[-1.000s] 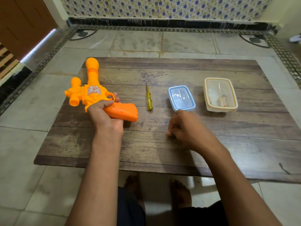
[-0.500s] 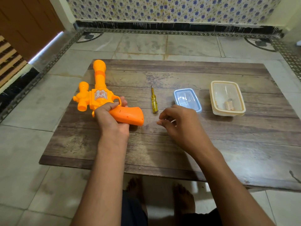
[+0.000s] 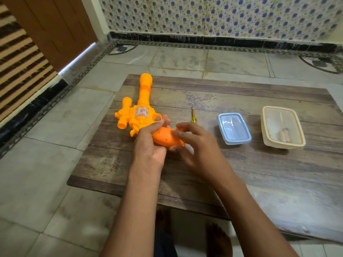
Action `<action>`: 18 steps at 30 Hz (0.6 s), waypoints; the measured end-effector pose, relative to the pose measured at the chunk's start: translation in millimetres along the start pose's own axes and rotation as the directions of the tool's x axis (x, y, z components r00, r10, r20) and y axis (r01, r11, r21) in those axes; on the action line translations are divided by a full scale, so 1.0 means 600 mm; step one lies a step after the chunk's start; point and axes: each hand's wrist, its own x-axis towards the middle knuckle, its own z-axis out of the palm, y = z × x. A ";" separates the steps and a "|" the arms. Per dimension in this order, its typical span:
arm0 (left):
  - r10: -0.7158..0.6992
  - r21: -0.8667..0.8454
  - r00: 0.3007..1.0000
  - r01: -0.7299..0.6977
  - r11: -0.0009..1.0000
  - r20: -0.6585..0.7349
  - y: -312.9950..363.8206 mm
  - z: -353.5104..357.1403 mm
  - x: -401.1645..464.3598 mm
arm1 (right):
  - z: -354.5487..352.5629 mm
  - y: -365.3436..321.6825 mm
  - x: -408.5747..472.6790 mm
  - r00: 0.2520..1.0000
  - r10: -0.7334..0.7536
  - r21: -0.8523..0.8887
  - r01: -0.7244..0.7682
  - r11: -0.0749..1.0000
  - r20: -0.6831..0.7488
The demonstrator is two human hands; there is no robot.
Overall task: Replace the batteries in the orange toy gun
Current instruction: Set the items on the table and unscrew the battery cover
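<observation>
On the desk (image 3: 241, 182) we see the orange toy gun (image 3: 141, 112) at the left, barrel pointing away. The left hand (image 3: 148, 143) stays wrapped around its grip — and the right hand (image 3: 194, 143), a second ago off the toy, now curls loosely onto the grip's butt (battery door, presumably). The screwdriver (image 3: 193, 115), blue tub (image 3: 234, 128) and cream tub (image 3: 282, 127) lie untouched.

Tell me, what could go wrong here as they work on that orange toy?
The toy gun lies near the table's left edge, so a slip of the left hand might push it off. The screwdriver lies loose behind the right hand and could get knocked. Any small screw might roll off the table.
</observation>
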 end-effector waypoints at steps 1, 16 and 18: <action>-0.017 -0.018 1.000 0.017 1.000 0.012 0.001 -0.001 0.001 | 0.005 0.002 -0.001 1.000 -0.030 -0.057 0.030 0.998 0.002; -0.068 0.063 0.995 0.063 0.996 0.079 0.012 -0.019 0.008 | 0.026 -0.008 0.000 0.988 -0.112 -0.326 0.071 0.943 -0.110; -0.073 0.065 0.994 0.068 0.996 0.085 0.010 -0.019 0.009 | 0.025 -0.009 0.001 0.984 -0.126 -0.333 0.079 0.940 -0.123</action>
